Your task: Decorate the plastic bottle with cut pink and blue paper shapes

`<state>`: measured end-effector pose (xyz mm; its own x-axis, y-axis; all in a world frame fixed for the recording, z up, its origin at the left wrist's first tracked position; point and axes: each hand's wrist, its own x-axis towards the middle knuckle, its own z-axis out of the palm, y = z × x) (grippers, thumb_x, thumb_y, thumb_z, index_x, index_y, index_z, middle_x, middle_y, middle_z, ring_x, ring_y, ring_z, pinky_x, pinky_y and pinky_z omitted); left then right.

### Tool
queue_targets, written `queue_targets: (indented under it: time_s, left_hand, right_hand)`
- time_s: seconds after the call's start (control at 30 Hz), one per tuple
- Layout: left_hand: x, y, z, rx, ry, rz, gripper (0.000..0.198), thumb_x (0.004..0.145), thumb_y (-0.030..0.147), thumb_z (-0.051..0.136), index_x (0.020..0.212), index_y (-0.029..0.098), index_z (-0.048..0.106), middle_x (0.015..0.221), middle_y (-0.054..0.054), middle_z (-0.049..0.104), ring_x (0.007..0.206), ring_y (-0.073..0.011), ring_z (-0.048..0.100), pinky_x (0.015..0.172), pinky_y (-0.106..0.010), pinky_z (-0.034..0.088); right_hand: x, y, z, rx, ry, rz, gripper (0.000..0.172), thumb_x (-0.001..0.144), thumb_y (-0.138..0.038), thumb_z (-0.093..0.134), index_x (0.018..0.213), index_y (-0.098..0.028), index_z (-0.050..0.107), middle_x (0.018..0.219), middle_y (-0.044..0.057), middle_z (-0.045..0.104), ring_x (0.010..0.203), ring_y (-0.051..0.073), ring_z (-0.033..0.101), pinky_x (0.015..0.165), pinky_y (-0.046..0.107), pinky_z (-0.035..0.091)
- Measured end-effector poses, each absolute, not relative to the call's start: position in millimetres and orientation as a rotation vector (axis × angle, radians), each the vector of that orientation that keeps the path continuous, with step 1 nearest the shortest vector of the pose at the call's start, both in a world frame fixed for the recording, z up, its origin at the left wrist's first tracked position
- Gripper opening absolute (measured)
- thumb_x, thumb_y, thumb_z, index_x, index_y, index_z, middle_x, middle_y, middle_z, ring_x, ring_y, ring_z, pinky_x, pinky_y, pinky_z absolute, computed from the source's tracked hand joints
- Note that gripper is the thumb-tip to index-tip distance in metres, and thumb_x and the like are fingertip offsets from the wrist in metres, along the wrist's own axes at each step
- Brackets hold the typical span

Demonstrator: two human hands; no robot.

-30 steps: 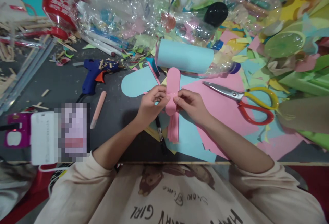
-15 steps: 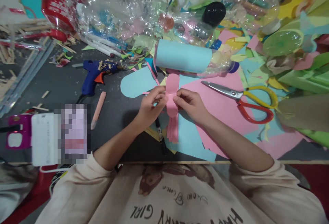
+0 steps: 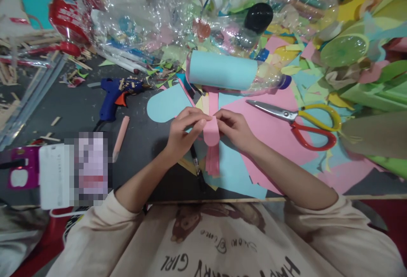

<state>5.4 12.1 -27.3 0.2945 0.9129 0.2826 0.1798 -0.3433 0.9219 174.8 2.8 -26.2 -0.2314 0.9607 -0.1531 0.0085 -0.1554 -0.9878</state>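
Note:
A folded pink paper strip (image 3: 211,132) with a rounded end is pinched at its upper edge between both my hands. My left hand (image 3: 187,128) holds the left corner of the fold, thumb and fingers together. On the opposite corner, my right hand (image 3: 232,126) grips with thumb and fingertips. Beneath lies a bundle of narrow pink strips (image 3: 212,162). Just beyond the hands rests a bottle wrapped in light blue paper (image 3: 222,70), on its side with a purple cap. A rounded light blue paper piece (image 3: 167,104) lies left of my fingers.
Scissors (image 3: 291,118) with yellow and red handles lie right, over pink paper (image 3: 267,141). A blue glue gun (image 3: 114,94) rests left, near a pink stick (image 3: 121,137). A black pen (image 3: 197,166) lies close by. Clear plastic bottles (image 3: 143,14) and paper scraps crowd the back.
Half a second ago the pink strip stood longer, its upper rounded part extending above my fingers. Now that part is folded down toward me, and my fingers pinch along the fold.

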Motion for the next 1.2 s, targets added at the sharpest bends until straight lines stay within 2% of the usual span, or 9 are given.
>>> queue_targets:
  time_s: [0.13, 0.27, 0.4, 0.6, 0.77, 1.0, 1.2]
  left_hand:
    - [7.0, 13.9, -28.4, 1.564, 1.093, 1.038, 0.013, 0.083, 0.03, 0.062, 0.091, 0.021, 0.066, 0.077, 0.001, 0.063, 0.063, -0.0089, 0.055, 0.056, -0.02, 0.046]
    - [6.2, 16.0, -26.6, 1.507, 1.07, 0.929, 0.007, 0.08, 0.026, 0.061, 0.078, 0.019, 0.063, 0.071, 0.002, 0.061, 0.059, -0.008, 0.052, 0.056, -0.02, 0.045]
    - [5.2, 15.4, -24.2, 1.475, 1.067, 1.003, 0.011, 0.08, 0.029, 0.065, 0.076, 0.019, 0.061, 0.069, 0.002, 0.059, 0.058, -0.0081, 0.052, 0.054, -0.02, 0.045]
    - [6.2, 16.0, -25.2, 1.376, 1.212, 1.215, 0.019, 0.079, 0.036, 0.068, 0.078, 0.02, 0.059, 0.072, 0.002, 0.061, 0.064, -0.0091, 0.058, 0.061, -0.021, 0.049]
    - [7.4, 18.1, -29.3, 1.272, 1.23, 1.172, 0.022, 0.077, 0.039, 0.068, 0.08, 0.021, 0.056, 0.071, 0.003, 0.06, 0.061, -0.0087, 0.059, 0.06, -0.022, 0.049]
    - [4.5, 15.3, -28.1, 1.478, 1.2, 1.086, 0.022, 0.084, 0.043, 0.061, 0.08, 0.021, 0.061, 0.077, 0.0, 0.064, 0.072, -0.0127, 0.06, 0.068, -0.025, 0.05]
    - [3.4, 17.3, -28.2, 1.545, 1.187, 1.063, 0.02, 0.083, 0.037, 0.06, 0.072, 0.02, 0.059, 0.07, 0.001, 0.062, 0.066, -0.0116, 0.056, 0.063, -0.024, 0.047]
  right_hand:
    - [175.1, 2.6, -27.3, -1.215, -1.357, 1.464, 0.016, 0.079, -0.029, 0.058, 0.067, -0.019, 0.054, 0.057, -0.005, 0.048, 0.053, 0.009, 0.043, 0.052, 0.025, 0.035]
    - [175.2, 2.5, -28.7, -1.182, -1.394, 1.424, 0.017, 0.08, -0.029, 0.058, 0.067, -0.019, 0.055, 0.059, -0.004, 0.05, 0.054, 0.009, 0.043, 0.054, 0.025, 0.035]
    - [175.3, 2.8, -29.3, -1.151, -1.387, 1.364, 0.024, 0.084, -0.041, 0.059, 0.072, -0.02, 0.058, 0.062, -0.003, 0.053, 0.056, 0.011, 0.047, 0.055, 0.026, 0.038]
    - [175.6, 3.4, -31.5, -1.046, -1.383, 1.255, 0.037, 0.083, -0.059, 0.059, 0.084, -0.021, 0.061, 0.082, 0.002, 0.061, 0.077, 0.016, 0.058, 0.07, 0.032, 0.047]
    - [174.9, 1.3, -32.7, -1.116, -1.344, 1.204, 0.025, 0.081, -0.046, 0.067, 0.082, -0.021, 0.061, 0.073, -0.001, 0.059, 0.067, 0.013, 0.053, 0.063, 0.029, 0.043]
    - [174.5, 1.2, -30.3, -1.151, -1.3, 1.183, 0.023, 0.082, -0.041, 0.066, 0.076, -0.02, 0.06, 0.069, -0.001, 0.057, 0.063, 0.012, 0.051, 0.059, 0.029, 0.04]
    - [174.0, 1.7, -26.4, -1.222, -1.261, 1.173, 0.031, 0.079, -0.05, 0.066, 0.073, -0.02, 0.058, 0.066, -0.003, 0.054, 0.059, 0.011, 0.048, 0.056, 0.028, 0.04]
